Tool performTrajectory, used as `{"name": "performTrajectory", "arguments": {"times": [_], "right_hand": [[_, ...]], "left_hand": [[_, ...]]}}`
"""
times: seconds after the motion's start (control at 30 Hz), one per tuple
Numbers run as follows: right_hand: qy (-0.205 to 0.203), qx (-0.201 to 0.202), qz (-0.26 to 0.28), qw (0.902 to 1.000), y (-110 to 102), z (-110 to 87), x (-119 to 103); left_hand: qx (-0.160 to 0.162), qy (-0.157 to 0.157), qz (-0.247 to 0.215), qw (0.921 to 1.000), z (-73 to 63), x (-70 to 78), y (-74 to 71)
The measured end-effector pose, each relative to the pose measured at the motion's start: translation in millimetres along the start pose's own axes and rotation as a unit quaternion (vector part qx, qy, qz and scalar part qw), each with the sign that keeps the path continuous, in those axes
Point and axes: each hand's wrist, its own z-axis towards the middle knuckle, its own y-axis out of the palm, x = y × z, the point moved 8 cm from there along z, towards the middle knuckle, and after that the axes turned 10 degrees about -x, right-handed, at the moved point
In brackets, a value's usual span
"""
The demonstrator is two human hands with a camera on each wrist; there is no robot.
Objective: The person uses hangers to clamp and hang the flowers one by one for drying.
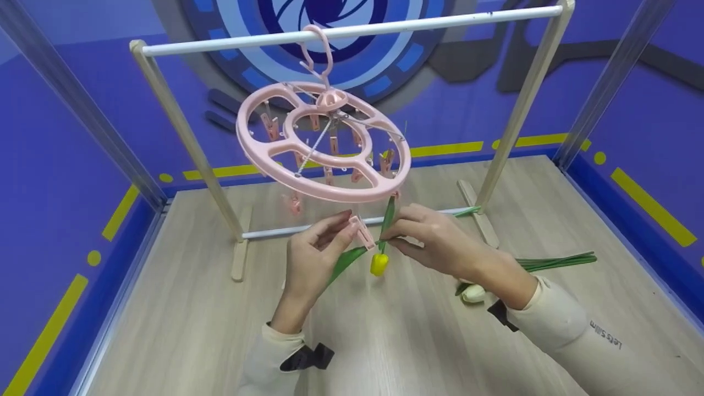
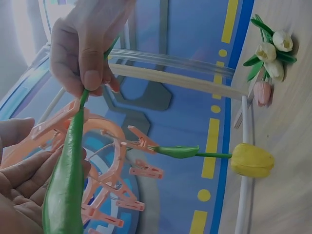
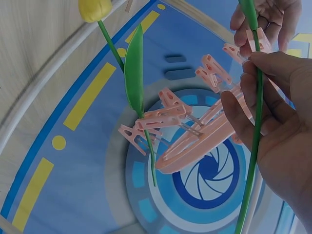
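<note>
My left hand [image 1: 313,253] pinches a pink clothespin [image 1: 363,234] below the front rim of a round pink clip hanger [image 1: 330,192]. With thumb and fingertips, my right hand [image 1: 440,239] pinches a green flower stem [image 3: 259,117] right at that clothespin's jaws. The stem's long leaf [image 2: 66,180] slants down beside my left hand; its bloom is hidden in the head view. Close by, a yellow tulip [image 1: 379,265] hangs bloom down, its stem and leaf caught in another clothespin [image 3: 158,122] of the hanger.
The hanger hooks over the white top bar [image 1: 440,23] of a wooden-legged rack [image 1: 520,104]. Several more clothespins dangle from it. White tulips [image 2: 275,56] and a pink tulip [image 2: 263,92] lie on the table at the right, their green stems [image 1: 555,261] pointing right.
</note>
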Motion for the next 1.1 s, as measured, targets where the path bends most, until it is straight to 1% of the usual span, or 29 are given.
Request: {"name": "performTrajectory", "arguments": {"times": [0.1,0.17,0.27,0.33,0.43,0.57,0.67,0.73,0.83,0.93,1.1], "right_hand": [[0.001,0.002,0.002,1.0000,1.0,0.6,1.4],[0.003,0.002,0.002,1.0000,1.1,0.4,3.0],[0.002,0.002,0.002,1.0000,1.5,-0.8,5.5],[0.000,0.002,0.000,1.0000,1.4,-2.0,6.8],[-0.001,0.004,-0.001,1.0000,0.6,-4.1,8.1],[0.006,0.003,0.004,1.0000,-0.4,-5.8,10.2],[0.002,0.006,0.005,1.0000,-1.5,-6.7,10.6],[-0.003,0.010,0.007,0.9999,-2.4,-7.6,10.4],[-0.007,0.013,0.009,0.9998,-3.5,-8.7,10.8],[-0.003,0.012,0.013,0.9998,-4.3,-9.7,12.2],[-0.007,0.012,0.009,0.9999,-5.7,-10.5,12.5]], "left_hand": [[0.007,-0.001,0.011,0.9999,-1.3,1.1,-6.4],[0.020,-0.004,0.014,0.9997,-1.3,1.4,-12.6],[0.050,-0.005,0.011,0.9987,-2.1,0.2,-25.3],[0.075,0.003,0.007,0.9971,-3.6,0.8,-34.6],[0.114,0.018,0.004,0.9933,-6.7,2.8,-48.2],[0.161,0.028,0.008,0.9866,-10.7,3.9,-63.9],[0.188,0.034,0.009,0.9814,-12.2,3.8,-72.7],[0.201,0.038,0.012,0.9787,-12.7,3.1,-76.6],[0.207,0.041,0.006,0.9774,-11.7,1.1,-79.4],[0.198,0.037,-0.002,0.9795,-9.1,-2.3,-79.3],[0.177,0.011,-0.009,0.9842,-3.9,-9.5,-76.6]]}}
